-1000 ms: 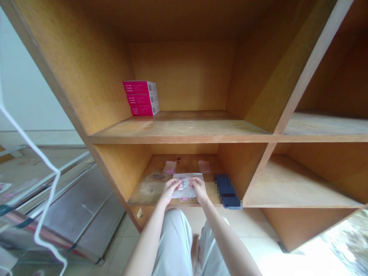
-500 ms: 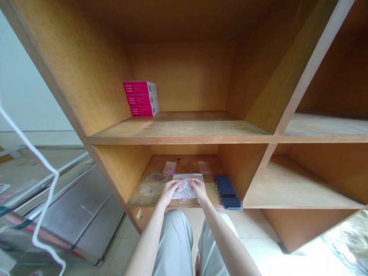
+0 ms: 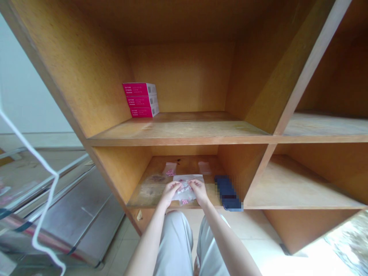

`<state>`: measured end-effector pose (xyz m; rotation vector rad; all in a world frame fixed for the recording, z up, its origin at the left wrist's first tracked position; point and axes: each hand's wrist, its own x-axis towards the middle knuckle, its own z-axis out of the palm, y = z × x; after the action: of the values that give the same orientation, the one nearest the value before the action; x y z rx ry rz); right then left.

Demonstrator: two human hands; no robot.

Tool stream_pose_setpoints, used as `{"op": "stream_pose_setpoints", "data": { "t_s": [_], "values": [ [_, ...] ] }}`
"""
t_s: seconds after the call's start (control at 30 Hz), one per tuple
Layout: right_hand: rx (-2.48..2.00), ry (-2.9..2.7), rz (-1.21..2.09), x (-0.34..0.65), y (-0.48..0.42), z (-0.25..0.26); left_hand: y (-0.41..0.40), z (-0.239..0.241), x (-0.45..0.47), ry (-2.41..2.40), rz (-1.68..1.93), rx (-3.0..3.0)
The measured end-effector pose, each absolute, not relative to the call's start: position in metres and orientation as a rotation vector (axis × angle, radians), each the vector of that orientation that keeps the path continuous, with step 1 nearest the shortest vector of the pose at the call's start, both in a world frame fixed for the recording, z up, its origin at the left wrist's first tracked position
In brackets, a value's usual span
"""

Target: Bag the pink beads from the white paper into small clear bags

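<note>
Both my hands work on the lower shelf [image 3: 143,191] of a wooden shelving unit. My left hand [image 3: 169,191] and my right hand [image 3: 199,190] pinch the two sides of a small clear plastic bag [image 3: 184,188] that holds pink pills. The bag lies over a stack of clear bags near the shelf's front edge. Fingers of both hands are curled and closed on the bag. Another small bag with pink pills [image 3: 170,169] lies further back on the left, and an empty-looking clear bag [image 3: 204,167] lies back on the right.
A dark blue flat object [image 3: 227,191], blurred out, lies at the right of the same compartment. Three pink boxes [image 3: 140,99] are stacked on the upper shelf at the back left. A white cable [image 3: 43,168] hangs at the left. Metal sheets [image 3: 71,214] lie on the floor left.
My hands stay on the bag with small finger shifts; the bag has settled slightly lower between them. The view has barely shifted.
</note>
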<state>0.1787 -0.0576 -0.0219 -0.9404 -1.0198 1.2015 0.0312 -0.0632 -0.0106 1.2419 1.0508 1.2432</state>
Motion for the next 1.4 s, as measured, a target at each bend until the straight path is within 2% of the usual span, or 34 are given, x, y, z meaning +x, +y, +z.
{"op": "stream_pose_setpoints", "data": {
  "t_s": [1.4],
  "values": [
    [-0.879,-1.101,1.187,0.178,-0.0608,-0.0214,-0.0671,-0.0045,0.0318,1.038,1.152,1.291]
  ]
}}
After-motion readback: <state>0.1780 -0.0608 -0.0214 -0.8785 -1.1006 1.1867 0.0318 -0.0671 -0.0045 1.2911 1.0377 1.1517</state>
